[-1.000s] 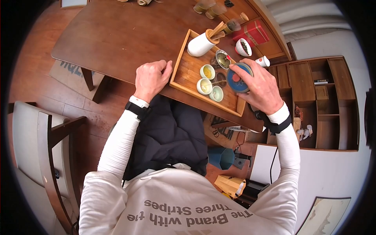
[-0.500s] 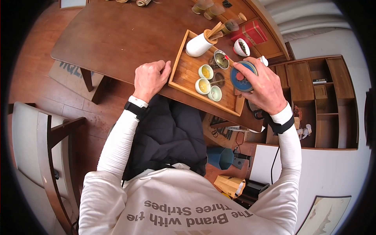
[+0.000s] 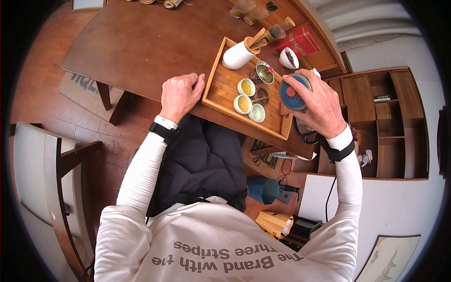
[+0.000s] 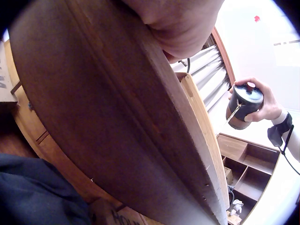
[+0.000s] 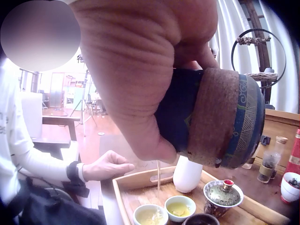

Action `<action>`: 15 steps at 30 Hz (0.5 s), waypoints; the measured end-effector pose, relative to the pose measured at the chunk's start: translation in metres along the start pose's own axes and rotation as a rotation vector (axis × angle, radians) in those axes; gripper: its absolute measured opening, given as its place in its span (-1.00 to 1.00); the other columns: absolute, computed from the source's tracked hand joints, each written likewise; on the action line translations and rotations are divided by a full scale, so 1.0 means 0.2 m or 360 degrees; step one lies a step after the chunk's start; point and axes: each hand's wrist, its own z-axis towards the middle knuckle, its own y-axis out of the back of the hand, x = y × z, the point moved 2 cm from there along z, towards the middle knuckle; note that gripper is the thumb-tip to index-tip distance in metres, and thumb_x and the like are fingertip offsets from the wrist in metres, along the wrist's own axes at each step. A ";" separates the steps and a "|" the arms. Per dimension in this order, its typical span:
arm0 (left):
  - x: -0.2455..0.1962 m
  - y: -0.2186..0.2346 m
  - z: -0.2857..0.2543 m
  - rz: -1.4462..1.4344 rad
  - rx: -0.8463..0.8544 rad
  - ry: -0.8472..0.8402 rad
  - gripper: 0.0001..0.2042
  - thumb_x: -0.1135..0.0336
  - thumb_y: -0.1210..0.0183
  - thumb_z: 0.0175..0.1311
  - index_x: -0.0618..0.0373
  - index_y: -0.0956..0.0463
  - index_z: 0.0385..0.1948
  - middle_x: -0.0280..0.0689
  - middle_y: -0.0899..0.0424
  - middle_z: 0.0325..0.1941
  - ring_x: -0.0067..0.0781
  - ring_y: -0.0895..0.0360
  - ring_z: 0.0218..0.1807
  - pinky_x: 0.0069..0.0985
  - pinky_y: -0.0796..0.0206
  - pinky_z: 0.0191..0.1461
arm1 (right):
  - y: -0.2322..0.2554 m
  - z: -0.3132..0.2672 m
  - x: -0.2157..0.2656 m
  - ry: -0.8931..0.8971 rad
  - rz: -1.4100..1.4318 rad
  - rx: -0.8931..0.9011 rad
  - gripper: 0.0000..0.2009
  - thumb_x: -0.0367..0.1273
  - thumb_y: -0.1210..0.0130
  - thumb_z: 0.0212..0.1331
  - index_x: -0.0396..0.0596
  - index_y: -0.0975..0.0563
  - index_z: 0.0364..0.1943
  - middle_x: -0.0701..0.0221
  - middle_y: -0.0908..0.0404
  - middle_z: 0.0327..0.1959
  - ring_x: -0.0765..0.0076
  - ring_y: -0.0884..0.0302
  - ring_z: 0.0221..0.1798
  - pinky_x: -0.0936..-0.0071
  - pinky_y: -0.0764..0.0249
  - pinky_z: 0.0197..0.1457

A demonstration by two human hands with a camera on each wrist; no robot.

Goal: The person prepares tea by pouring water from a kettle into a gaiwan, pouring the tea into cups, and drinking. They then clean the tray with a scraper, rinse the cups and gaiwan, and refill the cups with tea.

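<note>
My right hand grips a blue lidded teapot with a brown band, tilted over the right side of a wooden tray. From its spout a thin stream of tea falls into a small pale cup holding yellow liquid. Beside that cup stand another pale cup with yellow tea, a third pale cup and a dark cup. Behind them is a patterned lidded bowl with a red knob. My left hand, loosely curled and holding nothing, rests at the table edge, left of the tray.
A white holder with wooden tools stands at the tray's far end. Beyond the tray are a white bowl of tea leaves, a red tin and several glasses. A black-handled vessel sits under my right wrist.
My right hand has drifted slightly right with the teapot, uncovering more of the tray's right side. The liquid in the cup under the stream looks yellower. My left hand has barely moved.
</note>
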 end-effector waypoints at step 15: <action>0.00 0.00 0.00 0.0017 -0.0008 -0.0027 -0.59 0.21 -0.27 0.35 0.11 -0.43 -0.73 -0.13 -0.51 -0.72 0.03 -0.51 -0.61 -0.13 -0.35 -0.48 | -0.23 0.00 -0.01 -0.0167 0.0439 -0.0069 -0.27 -0.42 -0.45 -0.21 0.17 -0.52 0.24 0.32 -0.56 0.13 0.04 -0.64 0.07 0.19 -0.66 -0.04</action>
